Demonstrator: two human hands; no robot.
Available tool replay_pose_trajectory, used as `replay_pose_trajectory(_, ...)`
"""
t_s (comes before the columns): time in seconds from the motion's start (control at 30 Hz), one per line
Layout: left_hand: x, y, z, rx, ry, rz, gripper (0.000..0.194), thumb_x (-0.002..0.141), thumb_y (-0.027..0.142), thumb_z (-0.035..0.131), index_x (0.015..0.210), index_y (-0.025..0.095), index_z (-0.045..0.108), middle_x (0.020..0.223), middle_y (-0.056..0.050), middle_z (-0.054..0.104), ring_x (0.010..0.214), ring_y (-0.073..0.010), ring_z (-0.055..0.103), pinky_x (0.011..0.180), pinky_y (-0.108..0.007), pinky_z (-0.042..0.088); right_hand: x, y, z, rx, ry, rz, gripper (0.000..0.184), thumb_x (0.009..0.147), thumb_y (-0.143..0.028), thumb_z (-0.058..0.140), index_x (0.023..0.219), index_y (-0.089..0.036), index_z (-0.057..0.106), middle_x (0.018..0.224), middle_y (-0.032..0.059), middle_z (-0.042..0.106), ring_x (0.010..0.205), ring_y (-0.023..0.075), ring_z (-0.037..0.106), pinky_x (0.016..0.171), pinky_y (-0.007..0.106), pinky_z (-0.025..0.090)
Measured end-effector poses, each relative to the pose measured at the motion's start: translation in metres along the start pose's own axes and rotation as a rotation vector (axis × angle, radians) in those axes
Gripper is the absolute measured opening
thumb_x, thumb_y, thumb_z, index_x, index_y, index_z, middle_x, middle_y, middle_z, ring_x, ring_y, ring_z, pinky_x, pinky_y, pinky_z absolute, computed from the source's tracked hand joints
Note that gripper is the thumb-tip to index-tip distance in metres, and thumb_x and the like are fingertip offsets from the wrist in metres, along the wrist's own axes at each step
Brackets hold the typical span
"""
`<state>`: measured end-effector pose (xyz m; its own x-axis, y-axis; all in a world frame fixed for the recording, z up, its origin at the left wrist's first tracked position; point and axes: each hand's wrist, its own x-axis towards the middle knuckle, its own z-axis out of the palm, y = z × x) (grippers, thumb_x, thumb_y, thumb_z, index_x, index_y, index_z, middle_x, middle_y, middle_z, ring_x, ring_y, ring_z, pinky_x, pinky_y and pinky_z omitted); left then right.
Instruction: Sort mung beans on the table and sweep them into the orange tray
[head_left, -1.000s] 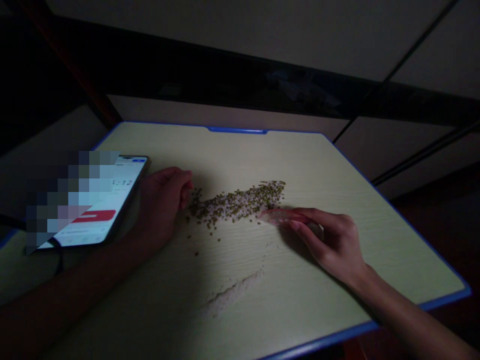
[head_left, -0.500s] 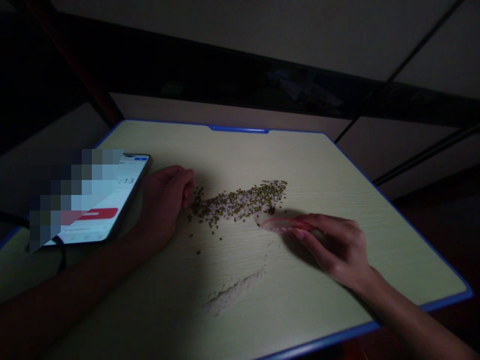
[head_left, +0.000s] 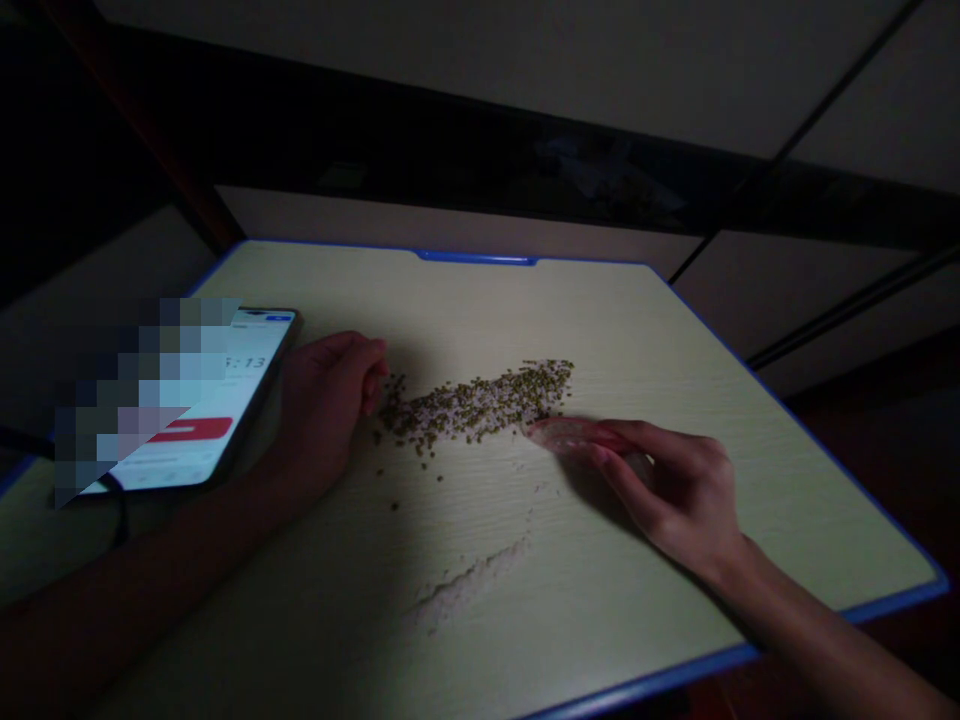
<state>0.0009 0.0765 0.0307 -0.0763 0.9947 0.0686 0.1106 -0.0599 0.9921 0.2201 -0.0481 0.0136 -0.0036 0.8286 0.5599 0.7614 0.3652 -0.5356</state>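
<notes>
A long pile of green beans mixed with pale grains (head_left: 480, 405) lies across the middle of the table. In my right hand (head_left: 679, 480) a thin, clear, rounded plastic piece with a reddish edge (head_left: 570, 434) is pinched between thumb and fingers. Its tip rests by the pile's right front edge. My left hand (head_left: 326, 405) lies on the table at the pile's left end, fingers curled in; the inside of the hand is hidden. Closer to me is a separate thin streak of pale grains (head_left: 472, 580). A few loose beans (head_left: 395, 506) are scattered before the pile.
A lit phone (head_left: 195, 430), partly blurred out, lies left of my left hand, with a dark cable (head_left: 118, 505) near its lower end. The pale table (head_left: 637, 620) has a blue rim. Behind it stands a light cabinet front (head_left: 465, 225) with a dark band.
My right hand drew the plastic piece slightly back from the pile, then moved it forward again to the pile's edge. My left hand has stayed in place.
</notes>
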Motion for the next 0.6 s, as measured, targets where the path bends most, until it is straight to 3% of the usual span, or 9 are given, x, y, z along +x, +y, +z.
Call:
replay_pose_trajectory(0.33,0.0006,-0.0001,0.0013,0.002,-0.009,0.004,0.029,0.067,0.016,0.052,0.039,0.018,0.045,0.035,0.006,0.038,0.033,-0.0052,0.032,0.034,-0.017,0.024,0.0016,0.0036,0.0052,0.000,0.030,0.079,0.015,0.081,-0.016,0.059,0.084,-0.009,0.072,0.076,0.0090,0.077,0.057,0.0156,0.071,0.051,0.022,0.056)
replay_pose_trajectory(0.6,0.0008,-0.0033,-0.0005,0.006,-0.011,0.027,0.027,0.064,0.021,0.053,0.039,0.018,0.046,0.035,0.005,0.038,0.033,-0.0050,0.033,0.035,-0.017,0.025,0.0015,0.0005,0.0028,0.035,-0.021,0.028,0.015,0.081,-0.012,0.058,0.086,-0.009,0.072,0.074,0.0075,0.076,0.057,0.0143,0.069,0.051,0.021,0.055)
